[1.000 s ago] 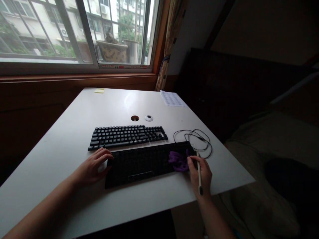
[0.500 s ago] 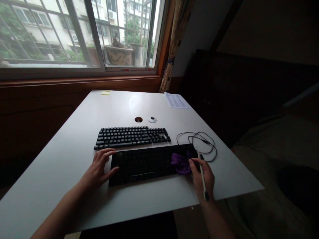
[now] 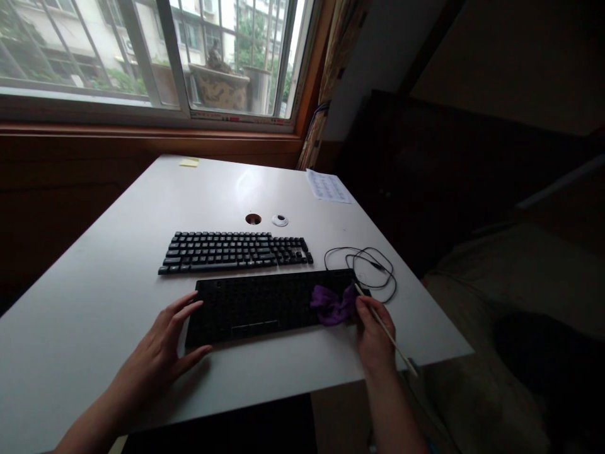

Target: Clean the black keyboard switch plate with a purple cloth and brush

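A black keyboard base (image 3: 265,307) with no keycaps visible lies near the table's front edge. My left hand (image 3: 163,343) is at its left end, fingers and thumb spread around the corner; fingertips reach the edge. In my right hand (image 3: 377,331) is a thin, cream-coloured toothbrush (image 3: 390,337), its dark-bristled head pointing down toward me. A crumpled purple cloth (image 3: 331,306) rests on the base's right part, touching that hand's fingertips; whether they also pinch it I cannot tell. Behind the base, dark keycaps (image 3: 227,252) are laid out in keyboard order.
A black cable (image 3: 390,274) loops on the white table (image 3: 108,265) at the right. Farther back are a round hole (image 3: 253,219), a white ring-shaped cover (image 3: 280,221), a printed sheet (image 3: 328,186) and a yellow sticky note (image 3: 189,162). A barred window stands beyond.
The view has shifted, so the table appears farther left. My right hand has turned the toothbrush, its head now slanting out to the right. My left fingers have slid back toward the base's left edge.
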Motion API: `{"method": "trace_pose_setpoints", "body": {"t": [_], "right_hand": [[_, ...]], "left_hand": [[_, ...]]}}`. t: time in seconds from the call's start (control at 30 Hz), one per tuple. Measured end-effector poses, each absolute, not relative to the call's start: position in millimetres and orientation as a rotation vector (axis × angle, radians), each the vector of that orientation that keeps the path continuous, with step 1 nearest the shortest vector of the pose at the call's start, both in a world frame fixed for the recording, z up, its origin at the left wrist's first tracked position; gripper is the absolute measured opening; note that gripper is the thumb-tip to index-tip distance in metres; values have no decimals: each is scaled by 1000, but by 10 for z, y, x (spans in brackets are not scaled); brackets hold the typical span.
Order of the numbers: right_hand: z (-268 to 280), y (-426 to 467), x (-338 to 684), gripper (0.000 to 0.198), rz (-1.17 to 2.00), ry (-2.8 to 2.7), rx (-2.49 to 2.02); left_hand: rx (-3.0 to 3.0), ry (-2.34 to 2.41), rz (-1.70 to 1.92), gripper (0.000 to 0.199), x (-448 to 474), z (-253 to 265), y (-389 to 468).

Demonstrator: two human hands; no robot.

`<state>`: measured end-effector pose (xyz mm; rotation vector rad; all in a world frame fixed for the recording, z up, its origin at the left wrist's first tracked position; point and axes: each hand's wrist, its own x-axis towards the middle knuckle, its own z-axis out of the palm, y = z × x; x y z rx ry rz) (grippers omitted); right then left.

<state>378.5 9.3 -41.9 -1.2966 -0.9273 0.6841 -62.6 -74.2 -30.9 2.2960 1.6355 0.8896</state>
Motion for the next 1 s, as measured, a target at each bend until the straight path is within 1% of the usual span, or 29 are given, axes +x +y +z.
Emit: {"method": "trace_pose_setpoints", "body": {"t": [0.13, 0.33, 0.5, 0.57, 0.63, 0.73, 0.87, 0.93, 1.0], "right_hand": [[-345, 96, 3718, 28, 849, -836, -1248], [-328, 76, 3634, 32, 756, -993, -1289], [-283, -15, 3611, 57, 570, -1186, -1420], [-242, -60, 3598, 64, 529, -1192, -1481], [-199, -103, 3588, 61, 544, -1157, -1516], [-113, -153, 3584, 48, 585, -1167, -1534], [56, -160, 3568, 35, 514, -1420, -1582], [119, -139, 3534, 34, 463, -1511, -1613], [134, -108, 3483, 39, 436, -1548, -1629]], "left_hand": [[2319, 1675, 866, 70, -587, -295, -754], [2338, 1685, 834, 69, -593, -317, -761], [2367, 1674, 837, 69, -610, -331, -757], [2376, 1682, 828, 68, -605, -323, -757], [2388, 1685, 821, 66, -595, -312, -758], [2401, 1681, 827, 61, -581, -299, -763], [2402, 1702, 823, 58, -580, -302, -773], [2390, 1711, 811, 59, -582, -314, -770], [2373, 1698, 810, 63, -573, -335, -758]]}}
